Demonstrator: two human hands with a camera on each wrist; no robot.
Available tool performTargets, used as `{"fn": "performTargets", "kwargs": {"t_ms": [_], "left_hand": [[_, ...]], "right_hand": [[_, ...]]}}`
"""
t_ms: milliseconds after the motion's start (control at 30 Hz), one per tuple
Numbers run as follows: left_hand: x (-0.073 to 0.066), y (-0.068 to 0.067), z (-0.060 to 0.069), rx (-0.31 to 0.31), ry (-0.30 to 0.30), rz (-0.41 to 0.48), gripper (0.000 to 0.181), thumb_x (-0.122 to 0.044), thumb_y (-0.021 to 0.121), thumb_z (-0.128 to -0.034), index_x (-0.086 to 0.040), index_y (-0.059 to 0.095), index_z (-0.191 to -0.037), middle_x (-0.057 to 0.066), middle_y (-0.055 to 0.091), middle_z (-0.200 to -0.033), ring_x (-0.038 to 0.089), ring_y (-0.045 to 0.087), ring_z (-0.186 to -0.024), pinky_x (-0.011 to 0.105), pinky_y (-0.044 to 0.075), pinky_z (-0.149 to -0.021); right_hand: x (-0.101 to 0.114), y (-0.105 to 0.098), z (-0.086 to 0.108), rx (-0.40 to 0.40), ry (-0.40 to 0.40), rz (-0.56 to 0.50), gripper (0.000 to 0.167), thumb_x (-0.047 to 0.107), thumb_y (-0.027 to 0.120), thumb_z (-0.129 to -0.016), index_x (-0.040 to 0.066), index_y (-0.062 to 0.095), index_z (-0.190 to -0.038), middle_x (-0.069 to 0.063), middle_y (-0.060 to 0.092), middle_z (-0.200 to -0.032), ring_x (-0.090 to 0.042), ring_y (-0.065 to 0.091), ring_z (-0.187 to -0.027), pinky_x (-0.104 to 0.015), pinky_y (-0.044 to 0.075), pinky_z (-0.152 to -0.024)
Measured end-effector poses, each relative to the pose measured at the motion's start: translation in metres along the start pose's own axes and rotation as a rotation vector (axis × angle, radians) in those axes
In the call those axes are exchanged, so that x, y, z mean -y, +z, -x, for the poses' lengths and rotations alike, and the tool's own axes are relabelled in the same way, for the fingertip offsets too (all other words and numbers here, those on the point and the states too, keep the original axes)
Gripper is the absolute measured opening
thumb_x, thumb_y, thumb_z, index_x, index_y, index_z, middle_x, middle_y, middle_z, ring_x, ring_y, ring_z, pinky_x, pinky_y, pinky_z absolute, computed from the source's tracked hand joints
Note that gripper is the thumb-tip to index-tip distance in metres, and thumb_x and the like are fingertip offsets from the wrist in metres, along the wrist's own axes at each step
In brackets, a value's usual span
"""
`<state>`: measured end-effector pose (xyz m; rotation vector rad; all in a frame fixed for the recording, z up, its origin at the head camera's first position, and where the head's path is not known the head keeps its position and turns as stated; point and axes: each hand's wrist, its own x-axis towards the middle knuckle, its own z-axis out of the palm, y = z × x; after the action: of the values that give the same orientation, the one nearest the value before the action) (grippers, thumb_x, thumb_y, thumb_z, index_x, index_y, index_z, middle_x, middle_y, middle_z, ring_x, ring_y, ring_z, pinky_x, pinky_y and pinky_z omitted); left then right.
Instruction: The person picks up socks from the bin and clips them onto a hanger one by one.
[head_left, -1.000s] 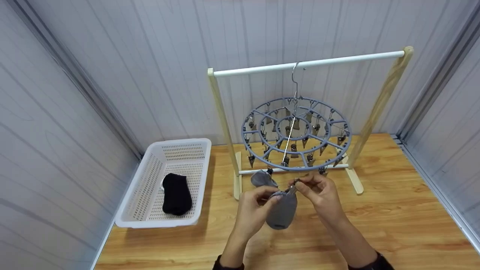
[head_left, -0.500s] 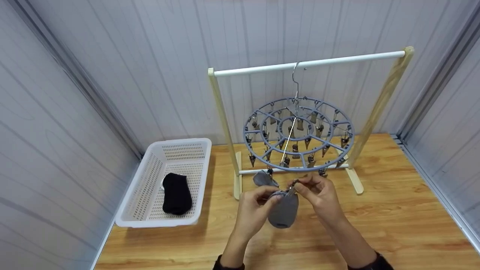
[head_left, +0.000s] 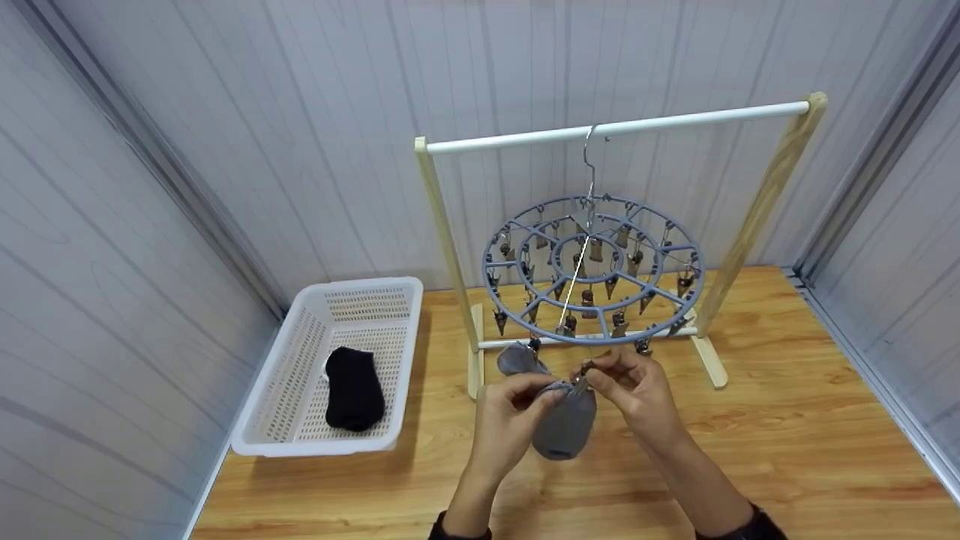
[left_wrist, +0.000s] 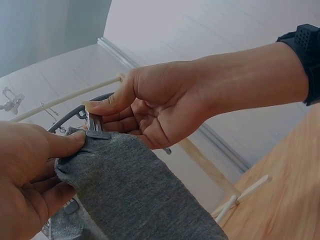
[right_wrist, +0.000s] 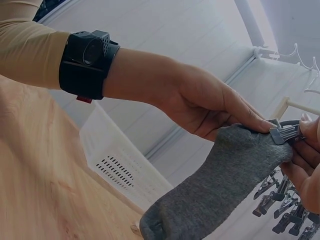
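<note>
Your grey sock [head_left: 566, 427] is just below the near edge of the round hanger [head_left: 589, 340], held between your two hands, with its cuff up towards the hanger's rim and its body hanging down and away from it. Its long axis runs from that pinched cuff to the foot end, close to upright in the head view and clearly slanting in both wrist views; the foot end is cut off in those, so you cannot follow the whole of it there. Your left hand [head_left: 506, 420], below the hanger's near left rim, pinches the cuff between thumb and fingers. Your right hand [head_left: 637, 386], beneath the hanger's near rim and further right, grips a metal clip [left_wrist: 94, 123] with thumb against fingers, narrow on its handles. The clip's flat end lies over the edge of the cuff; you cannot tell whether its bite has closed on the knit. Beside your left hand, a second grey sock [head_left: 520, 358] hangs from another clip at the hanger's near left rim. Well to the left of the hanger stands a white basket [head_left: 315, 450], and in it lies a black sock [head_left: 354, 390], its long axis running from the far side towards you. Above the hanger, a white bar [head_left: 510, 139] carries its hook.
</note>
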<state>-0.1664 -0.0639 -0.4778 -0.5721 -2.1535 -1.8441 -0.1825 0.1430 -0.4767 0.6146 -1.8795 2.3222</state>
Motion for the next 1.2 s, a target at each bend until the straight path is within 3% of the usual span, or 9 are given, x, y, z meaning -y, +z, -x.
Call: {"fn": "performTargets", "kwargs": {"t_ms": [533, 767, 1033, 1200], "left_hand": [[-0.003, -0.001, 0.001, -0.009, -0.027, 0.022, 0.015, -0.018, 0.08, -0.095, -0.007, 0.083, -0.105, 0.004, 0.08, -0.098, 0.014, 0.075, -0.082, 0.028, 0.062, -0.072], [-0.004, -0.003, 0.0, 0.004, -0.016, -0.023, 0.017, -0.022, 0.08, -0.0954, -0.008, 0.083, -0.104, 0.002, 0.08, -0.093, 0.013, 0.074, -0.08, 0.028, 0.062, -0.071], [-0.003, -0.01, -0.001, 0.002, -0.056, -0.049, 0.014, -0.02, 0.08, -0.0959, -0.009, 0.083, -0.105, 0.002, 0.08, -0.096, 0.013, 0.075, -0.081, 0.028, 0.062, -0.073], [-0.003, -0.017, -0.002, 0.005, -0.089, -0.056, 0.013, -0.018, 0.08, -0.0964, -0.01, 0.083, -0.106, 0.001, 0.08, -0.096, 0.014, 0.075, -0.081, 0.028, 0.062, -0.074]], "right_hand": [[0.002, 0.001, -0.002, 0.028, 0.032, 0.1, 0.016, -0.003, 0.067, -0.101, -0.012, 0.063, -0.114, -0.019, 0.074, -0.107, -0.023, 0.072, -0.095, -0.028, 0.061, -0.08], [0.005, 0.0, -0.002, 0.024, 0.052, 0.164, 0.022, -0.002, 0.067, -0.102, -0.01, 0.065, -0.122, -0.022, 0.073, -0.114, -0.024, 0.072, -0.102, -0.029, 0.06, -0.084], [0.006, -0.006, -0.005, 0.02, 0.065, 0.237, 0.027, 0.003, 0.069, -0.102, -0.002, 0.069, -0.128, -0.014, 0.073, -0.121, -0.023, 0.072, -0.109, -0.033, 0.06, -0.092], [0.009, -0.013, -0.008, 0.013, 0.027, 0.211, 0.023, 0.003, 0.069, -0.102, 0.0, 0.071, -0.126, -0.019, 0.074, -0.117, -0.031, 0.074, -0.108, -0.037, 0.06, -0.095]]}}
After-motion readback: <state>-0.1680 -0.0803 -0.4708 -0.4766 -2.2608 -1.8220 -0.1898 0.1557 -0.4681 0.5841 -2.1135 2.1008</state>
